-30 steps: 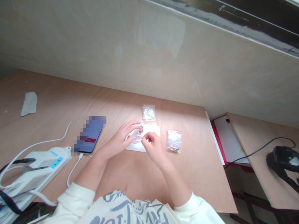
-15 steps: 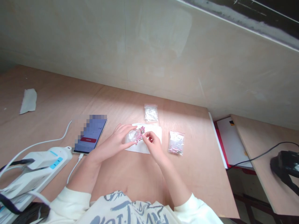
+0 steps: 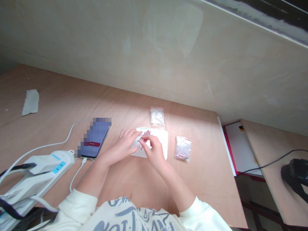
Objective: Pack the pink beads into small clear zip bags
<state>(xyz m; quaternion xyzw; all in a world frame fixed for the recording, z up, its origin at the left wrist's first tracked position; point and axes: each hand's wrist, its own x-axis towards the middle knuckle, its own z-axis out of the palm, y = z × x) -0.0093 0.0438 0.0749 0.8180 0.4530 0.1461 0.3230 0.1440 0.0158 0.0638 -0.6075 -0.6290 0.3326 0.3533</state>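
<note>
My left hand curves around a small clear plastic bag, thumb and fingers at its sides. Against it, my right hand has thumb and forefinger pinched together at the bag's right side; what sits in the pinch is too small to make out. Pink bead-like pieces, some with dark or metallic parts, lie just beyond the right fingers. Under both hands is a white sheet on the wooden table.
A zip bag of pink pieces lies to the right, and another clear zip bag behind the sheet. At left are a phone on a cable, a power strip with plugs, and a scrap of paper. A wall rises behind.
My right hand has moved left to the bag, from the pink pieces. The left hand has closed in a little. The view has shifted slightly.
</note>
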